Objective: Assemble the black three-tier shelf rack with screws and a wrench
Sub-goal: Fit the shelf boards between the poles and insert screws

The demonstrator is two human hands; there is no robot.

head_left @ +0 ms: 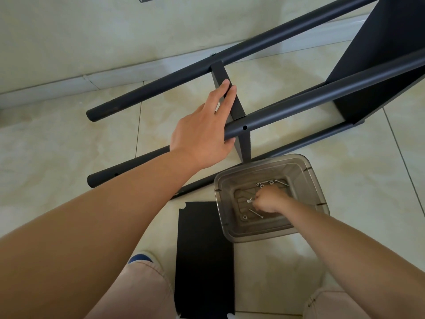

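Observation:
The half-built black rack (287, 109) lies on its side on the tiled floor, long round poles running from lower left to upper right. A narrow black shelf panel (232, 100) stands edge-up between the poles. My left hand (204, 132) holds the end of the near upper pole, thumb under it, with straight fingers resting along the panel's edge. My right hand (268, 200) reaches into a clear plastic tub (315, 192) and pinches a silver screw (249, 200). Several loose screws and washers (266, 184) lie on the tub's bottom.
A loose flat black shelf board (203, 259) lies on the floor between my knees, left of the tub. A larger black shelf (379, 65) is fixed at the rack's far right. The wall's skirting runs behind the rack.

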